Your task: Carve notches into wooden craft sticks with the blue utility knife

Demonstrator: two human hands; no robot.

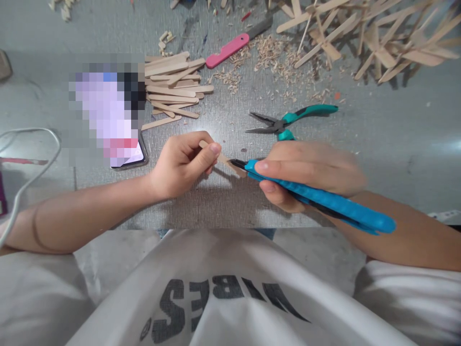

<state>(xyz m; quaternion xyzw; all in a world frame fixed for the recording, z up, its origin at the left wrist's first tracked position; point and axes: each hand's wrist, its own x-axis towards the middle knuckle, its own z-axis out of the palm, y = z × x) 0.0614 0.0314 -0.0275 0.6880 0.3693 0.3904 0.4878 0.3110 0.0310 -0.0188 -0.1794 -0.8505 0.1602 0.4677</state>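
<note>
Between the thumb and fingers of my left hand (190,161) is a wooden craft stick (236,169), slanting down to the right above the table. My right hand (306,170) is closed around a blue utility knife (334,199). Its dark blade end lies against the stick, to the right of my left thumb; whether it cuts into the wood I cannot tell. My right hand looks slightly blurred. Just beyond it lie needle-nose pliers (279,126) with green handles and parted jaws, one handle partly hidden behind my hand.
A pile of craft sticks (173,91) lies beyond my left hand, beside a phone (139,156) with a blurred-out screen. Farther back are a pink folding saw or knife (228,50), wood shavings (270,57) and joined stick pieces (378,43). A white cable (54,139) loops at left.
</note>
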